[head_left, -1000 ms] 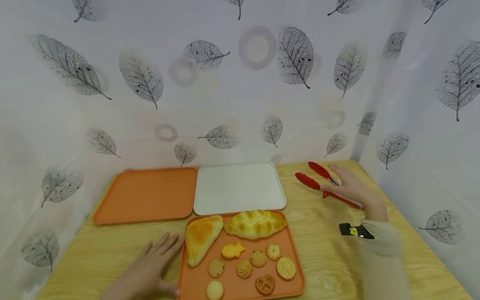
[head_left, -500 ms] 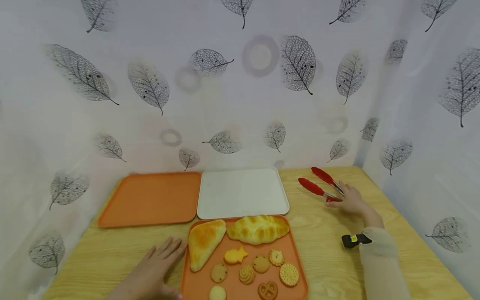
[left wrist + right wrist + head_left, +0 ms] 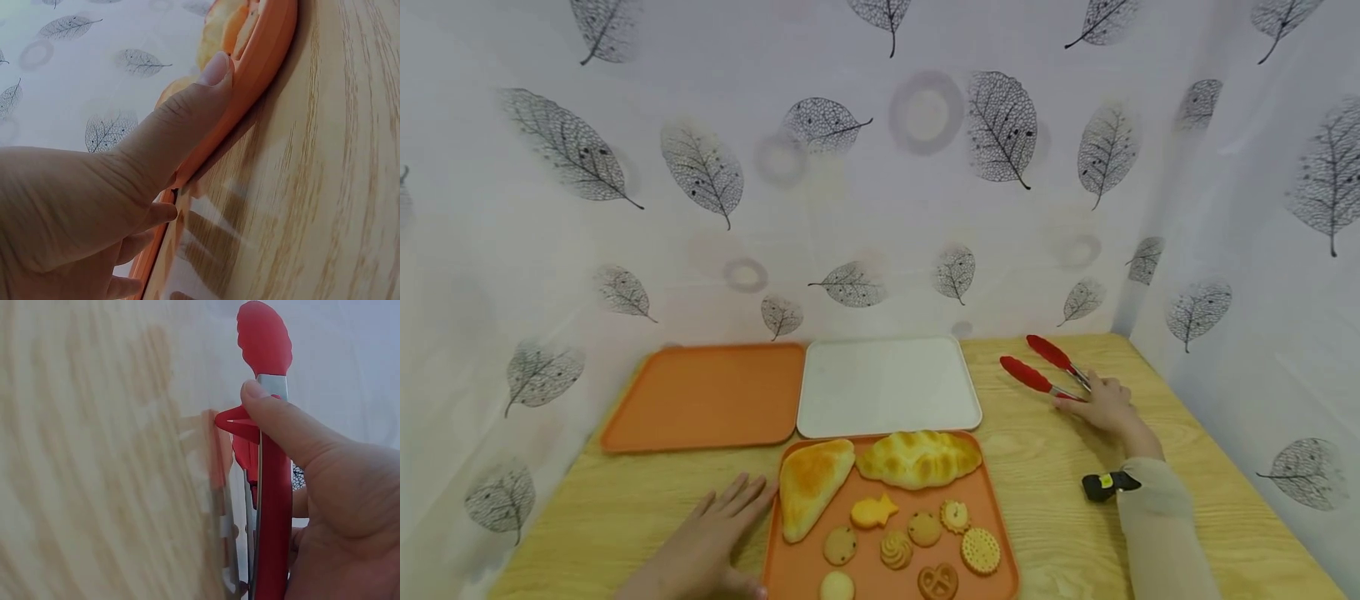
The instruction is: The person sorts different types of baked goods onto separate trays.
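My right hand (image 3: pixel 1108 410) grips a pair of red-tipped kitchen tongs (image 3: pixel 1027 374) at the right back of the table. In the right wrist view the thumb lies along one red handle (image 3: pixel 275 525), fingers on the far side; the tongs' arms are spread. My left hand (image 3: pixel 700 537) rests with fingers extended at the left edge of an orange tray (image 3: pixel 880 585), thumb (image 3: pixel 187 112) against its rim. On this tray lie a triangular bread (image 3: pixel 812 487), a long braided bread (image 3: pixel 921 460), a fish-shaped cookie (image 3: pixel 872 511), a pretzel-shaped cookie (image 3: pixel 937 581) and several round cookies (image 3: pixel 981 551).
Behind the near tray stand a second orange tray (image 3: pixel 707 396) at the left and a white tray (image 3: pixel 887 387) in the middle, side by side. A leaf-printed curtain (image 3: pixel 880 217) closes off the wooden table (image 3: pixel 1052 517) at the back and sides.
My right hand has lowered onto the tongs, its fingers closing round the handles. The left hand stays by the tray. The whole head view has shifted slightly down and right.
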Motion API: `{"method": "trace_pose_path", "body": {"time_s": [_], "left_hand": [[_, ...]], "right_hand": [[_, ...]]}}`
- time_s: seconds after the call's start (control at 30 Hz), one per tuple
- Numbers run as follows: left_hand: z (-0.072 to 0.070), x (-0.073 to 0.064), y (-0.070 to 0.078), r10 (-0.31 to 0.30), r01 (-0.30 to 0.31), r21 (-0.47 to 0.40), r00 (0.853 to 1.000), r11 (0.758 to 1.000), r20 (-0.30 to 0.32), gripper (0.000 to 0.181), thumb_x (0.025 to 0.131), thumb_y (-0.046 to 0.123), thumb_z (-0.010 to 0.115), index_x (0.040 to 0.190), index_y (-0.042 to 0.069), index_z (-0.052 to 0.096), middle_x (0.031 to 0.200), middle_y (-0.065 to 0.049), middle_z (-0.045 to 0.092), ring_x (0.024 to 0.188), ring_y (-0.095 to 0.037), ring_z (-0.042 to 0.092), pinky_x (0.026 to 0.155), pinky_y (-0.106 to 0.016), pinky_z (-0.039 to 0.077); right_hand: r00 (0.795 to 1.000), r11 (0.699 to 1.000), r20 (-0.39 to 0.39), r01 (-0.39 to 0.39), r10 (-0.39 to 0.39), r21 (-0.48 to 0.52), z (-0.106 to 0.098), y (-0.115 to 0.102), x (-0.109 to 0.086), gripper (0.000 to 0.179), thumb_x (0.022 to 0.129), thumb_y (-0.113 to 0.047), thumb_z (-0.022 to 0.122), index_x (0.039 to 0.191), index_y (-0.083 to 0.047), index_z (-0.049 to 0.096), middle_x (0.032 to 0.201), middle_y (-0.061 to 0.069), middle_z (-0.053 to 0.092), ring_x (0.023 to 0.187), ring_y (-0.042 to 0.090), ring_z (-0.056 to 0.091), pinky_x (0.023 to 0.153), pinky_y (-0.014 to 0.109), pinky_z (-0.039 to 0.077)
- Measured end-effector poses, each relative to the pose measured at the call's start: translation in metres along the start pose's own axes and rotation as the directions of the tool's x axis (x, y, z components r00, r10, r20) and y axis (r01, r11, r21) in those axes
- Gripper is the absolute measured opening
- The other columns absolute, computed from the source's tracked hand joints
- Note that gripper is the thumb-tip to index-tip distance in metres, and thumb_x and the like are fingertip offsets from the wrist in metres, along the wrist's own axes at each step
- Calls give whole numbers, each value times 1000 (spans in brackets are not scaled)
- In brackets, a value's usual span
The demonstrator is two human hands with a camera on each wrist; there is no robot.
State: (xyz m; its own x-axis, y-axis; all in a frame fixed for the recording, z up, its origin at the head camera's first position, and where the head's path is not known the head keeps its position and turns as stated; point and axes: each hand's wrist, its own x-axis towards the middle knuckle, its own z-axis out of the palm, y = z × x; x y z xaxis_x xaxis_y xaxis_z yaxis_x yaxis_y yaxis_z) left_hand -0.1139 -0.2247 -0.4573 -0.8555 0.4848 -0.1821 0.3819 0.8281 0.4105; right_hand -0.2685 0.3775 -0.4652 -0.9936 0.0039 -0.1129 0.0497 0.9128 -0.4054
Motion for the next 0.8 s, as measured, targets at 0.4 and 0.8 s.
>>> {"method": "trace_pose_path", "body": {"time_s": [0.4, 0.8], "left_hand": [[-1, 1, 1, 4, -4, -3, 1000, 1000, -2, 124, 57, 79, 64, 155, 13, 26, 160, -16, 27, 148, -44, 16, 108, -75, 19], [-2, 1, 1, -7, 8, -25, 999, 1000, 33, 122, 60, 78, 64, 155, 12, 25, 161, -17, 25, 149, -45, 13, 107, -76, 18]], "right_hand": [[997, 1000, -71, 10, -8, 21, -5, 0, -4, 110, 79, -59, 71, 144, 16, 25, 131, 43, 28, 114, 56, 24, 85, 67, 34], [945, 992, -305, 96, -117, -82, -20, -22, -12, 97, 72, -44, 83, 140, 7, 36, 132, 36, 35, 116, 55, 29, 87, 67, 28]]}}
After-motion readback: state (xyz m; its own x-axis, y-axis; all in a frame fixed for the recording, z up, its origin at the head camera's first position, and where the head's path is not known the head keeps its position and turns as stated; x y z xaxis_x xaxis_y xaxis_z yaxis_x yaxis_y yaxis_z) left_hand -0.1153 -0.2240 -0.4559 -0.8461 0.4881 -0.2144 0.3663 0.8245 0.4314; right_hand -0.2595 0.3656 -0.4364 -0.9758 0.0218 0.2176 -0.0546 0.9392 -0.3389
